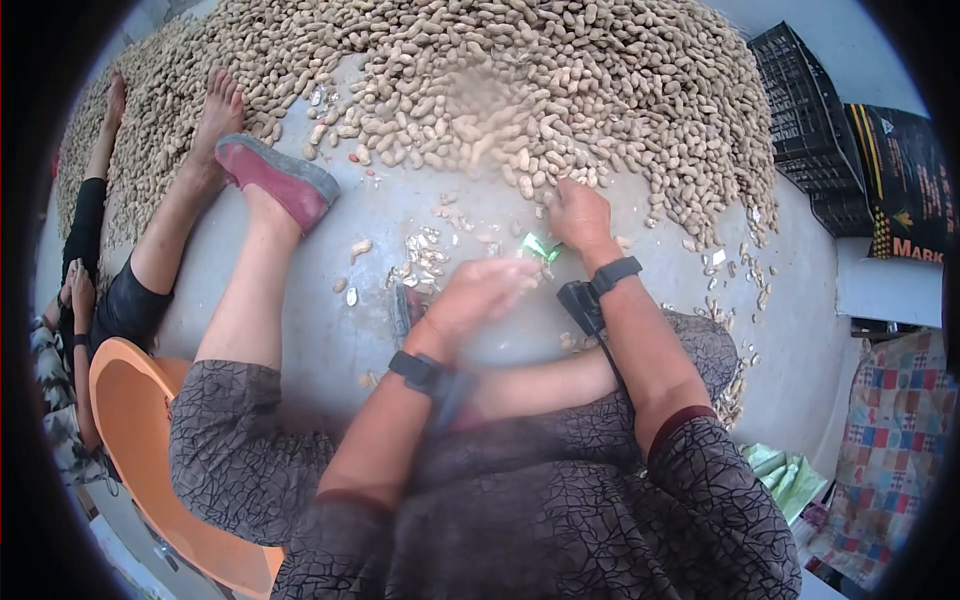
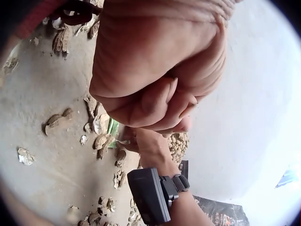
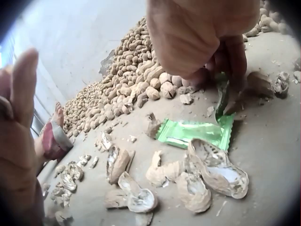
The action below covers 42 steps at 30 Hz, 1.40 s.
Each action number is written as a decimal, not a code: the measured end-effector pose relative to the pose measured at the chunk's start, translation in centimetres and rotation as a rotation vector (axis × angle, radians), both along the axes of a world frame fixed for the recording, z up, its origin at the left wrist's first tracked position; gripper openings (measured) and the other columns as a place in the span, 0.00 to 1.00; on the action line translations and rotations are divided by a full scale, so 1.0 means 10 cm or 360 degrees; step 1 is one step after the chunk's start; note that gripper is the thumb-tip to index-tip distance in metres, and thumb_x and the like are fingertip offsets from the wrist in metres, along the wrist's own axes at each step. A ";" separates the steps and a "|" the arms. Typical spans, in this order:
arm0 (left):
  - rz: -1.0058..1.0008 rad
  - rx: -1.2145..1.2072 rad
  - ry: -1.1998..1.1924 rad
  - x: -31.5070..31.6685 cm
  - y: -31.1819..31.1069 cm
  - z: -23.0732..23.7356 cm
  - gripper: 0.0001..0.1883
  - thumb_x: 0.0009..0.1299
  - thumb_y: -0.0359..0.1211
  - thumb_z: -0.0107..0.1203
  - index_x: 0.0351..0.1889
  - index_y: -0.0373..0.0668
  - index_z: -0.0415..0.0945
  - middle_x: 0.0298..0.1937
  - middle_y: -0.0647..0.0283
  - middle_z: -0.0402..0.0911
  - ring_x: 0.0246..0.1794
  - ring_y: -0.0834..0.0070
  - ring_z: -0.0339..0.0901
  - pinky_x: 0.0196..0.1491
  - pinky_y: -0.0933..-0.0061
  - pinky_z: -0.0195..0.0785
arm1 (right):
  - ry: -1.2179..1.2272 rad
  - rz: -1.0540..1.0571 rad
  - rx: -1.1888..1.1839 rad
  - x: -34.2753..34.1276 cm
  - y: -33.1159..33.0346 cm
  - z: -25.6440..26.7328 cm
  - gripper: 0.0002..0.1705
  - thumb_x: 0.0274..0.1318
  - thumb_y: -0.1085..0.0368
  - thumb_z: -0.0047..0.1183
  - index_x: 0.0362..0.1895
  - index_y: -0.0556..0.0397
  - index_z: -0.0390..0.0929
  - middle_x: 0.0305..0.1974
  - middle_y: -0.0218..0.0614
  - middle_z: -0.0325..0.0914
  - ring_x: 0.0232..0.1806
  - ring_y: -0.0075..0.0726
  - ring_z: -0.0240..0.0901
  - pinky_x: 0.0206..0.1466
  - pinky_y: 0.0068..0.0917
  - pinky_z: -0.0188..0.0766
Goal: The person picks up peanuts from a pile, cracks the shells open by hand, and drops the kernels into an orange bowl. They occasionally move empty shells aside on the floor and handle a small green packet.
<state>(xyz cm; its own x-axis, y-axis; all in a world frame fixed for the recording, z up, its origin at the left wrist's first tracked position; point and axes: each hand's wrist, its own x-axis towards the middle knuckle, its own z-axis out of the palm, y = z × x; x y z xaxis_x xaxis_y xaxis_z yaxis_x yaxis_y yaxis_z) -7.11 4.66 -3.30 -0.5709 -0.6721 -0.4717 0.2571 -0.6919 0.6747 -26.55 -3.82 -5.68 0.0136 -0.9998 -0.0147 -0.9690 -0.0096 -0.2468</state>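
My right hand (image 1: 580,215) is at the near edge of the peanut pile (image 1: 600,90), fingers pointing down. In the right wrist view, the right hand's fingers (image 3: 230,61) bend downward above a green wrapper (image 3: 197,134); a dark green strip rises from the wrapper toward them, and shadow hides whether they grip anything. My left hand (image 1: 485,295) is blurred, beside the wrapper (image 1: 540,248) in the head view. The left wrist view shows the left hand (image 2: 160,70) with its fingers curled toward the palm, nothing visible in them. Broken shells (image 3: 218,169) lie around the wrapper.
At the left are an orange plastic chair (image 1: 130,420) and another person's legs (image 1: 170,225). A red shoe (image 1: 275,180) rests near the pile. A black crate (image 1: 800,120) and a black printed sack (image 1: 900,185) stand at the right. Loose shells (image 1: 425,260) dot the floor.
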 end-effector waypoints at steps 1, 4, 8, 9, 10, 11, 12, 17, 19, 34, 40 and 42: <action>0.0001 -0.0003 0.0001 0.01 0.00 0.01 0.18 0.72 0.30 0.43 0.59 0.35 0.66 0.25 0.70 0.72 0.15 0.89 0.57 0.18 0.88 0.49 | -0.0081 -0.0033 -0.0006 0.00 0.01 0.02 0.11 0.49 0.63 0.54 0.35 0.56 0.75 0.25 0.45 0.77 0.29 0.45 0.76 0.33 0.38 0.71; 0.0158 0.0079 0.0218 0.03 0.02 0.01 0.19 0.72 0.30 0.43 0.59 0.34 0.65 0.25 0.68 0.73 0.15 0.88 0.58 0.18 0.88 0.49 | -0.1129 -0.0239 0.0269 0.03 -0.02 0.02 0.10 0.53 0.63 0.54 0.33 0.58 0.75 0.23 0.38 0.76 0.24 0.31 0.74 0.26 0.27 0.71; 0.0279 0.0072 0.0151 0.05 0.00 -0.09 0.18 0.72 0.33 0.42 0.57 0.33 0.66 0.25 0.68 0.73 0.16 0.88 0.59 0.17 0.88 0.49 | -0.1592 -0.0275 0.0705 0.21 0.17 0.48 0.09 0.53 0.65 0.54 0.31 0.59 0.75 0.24 0.31 0.75 0.22 0.20 0.71 0.22 0.19 0.70; 0.0366 0.0106 0.0100 0.07 0.00 -0.11 0.18 0.72 0.35 0.42 0.54 0.33 0.68 0.24 0.68 0.73 0.16 0.88 0.60 0.17 0.88 0.49 | -0.1600 -0.0148 0.0704 0.25 0.21 0.55 0.08 0.52 0.66 0.55 0.32 0.59 0.75 0.24 0.30 0.75 0.23 0.20 0.72 0.24 0.18 0.70; 0.0373 0.0109 0.0100 0.08 -0.01 -0.13 0.18 0.72 0.35 0.42 0.54 0.33 0.68 0.24 0.68 0.73 0.16 0.88 0.60 0.17 0.88 0.49 | -0.1608 -0.0022 0.0704 0.28 0.25 0.59 0.08 0.51 0.67 0.57 0.32 0.59 0.75 0.25 0.30 0.76 0.24 0.20 0.72 0.26 0.18 0.71; 0.0440 0.0146 0.0111 0.09 -0.02 -0.15 0.17 0.72 0.36 0.42 0.52 0.34 0.70 0.24 0.68 0.72 0.16 0.87 0.60 0.17 0.89 0.48 | -0.1606 -0.0017 0.0712 0.30 0.28 0.62 0.08 0.51 0.67 0.57 0.32 0.59 0.75 0.25 0.30 0.76 0.24 0.20 0.72 0.26 0.18 0.71; 0.0505 0.0183 0.0123 0.10 -0.02 -0.14 0.16 0.73 0.37 0.42 0.49 0.34 0.72 0.23 0.68 0.72 0.16 0.87 0.60 0.16 0.89 0.48 | -0.1637 0.0071 0.0740 0.31 0.30 0.65 0.08 0.49 0.68 0.58 0.33 0.59 0.76 0.26 0.30 0.76 0.25 0.20 0.72 0.28 0.17 0.71; 0.0503 0.0151 0.0153 0.09 -0.01 -0.15 0.16 0.73 0.38 0.42 0.45 0.36 0.74 0.23 0.67 0.73 0.17 0.87 0.64 0.15 0.91 0.50 | -0.1767 0.0254 0.0724 0.36 0.41 0.73 0.08 0.45 0.69 0.60 0.30 0.60 0.78 0.27 0.32 0.78 0.29 0.21 0.73 0.32 0.20 0.70; 0.0414 0.0047 0.0245 0.09 0.00 -0.09 0.16 0.73 0.39 0.42 0.44 0.36 0.74 0.24 0.67 0.74 0.17 0.87 0.65 0.15 0.91 0.50 | -0.1653 0.0267 0.0766 0.37 0.42 0.79 0.07 0.44 0.70 0.59 0.30 0.60 0.78 0.28 0.31 0.78 0.30 0.22 0.73 0.34 0.20 0.70; 0.0434 0.0078 0.0432 0.16 -0.03 0.04 0.15 0.70 0.33 0.47 0.46 0.29 0.73 0.31 0.60 0.79 0.23 0.88 0.70 0.17 0.93 0.53 | -0.1681 0.0314 0.0795 0.30 0.42 0.77 0.08 0.42 0.72 0.57 0.32 0.61 0.78 0.28 0.33 0.78 0.31 0.23 0.74 0.36 0.20 0.70; 0.0505 0.0128 0.0425 0.15 -0.03 0.13 0.17 0.69 0.30 0.47 0.52 0.29 0.68 0.34 0.60 0.78 0.23 0.88 0.68 0.17 0.93 0.54 | -0.1728 0.0282 0.0841 0.33 0.45 0.71 0.14 0.47 0.68 0.58 0.39 0.59 0.75 0.33 0.32 0.78 0.34 0.20 0.73 0.38 0.16 0.69; 0.0463 0.0071 0.0500 0.16 -0.03 0.10 0.20 0.68 0.29 0.46 0.56 0.29 0.65 0.34 0.60 0.77 0.23 0.87 0.67 0.17 0.92 0.54 | -0.1789 0.0247 0.0881 0.36 0.48 0.71 0.16 0.47 0.67 0.58 0.41 0.59 0.75 0.34 0.32 0.78 0.35 0.19 0.72 0.38 0.15 0.68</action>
<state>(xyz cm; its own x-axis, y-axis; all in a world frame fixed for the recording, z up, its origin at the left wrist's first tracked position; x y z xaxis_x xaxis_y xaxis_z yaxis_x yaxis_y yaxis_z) -5.48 4.34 -2.31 -0.4810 -0.8092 -0.3373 0.6340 -0.5868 0.5036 -22.94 0.97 1.37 0.4068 -0.8502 -0.3341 -0.2199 0.2639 -0.9392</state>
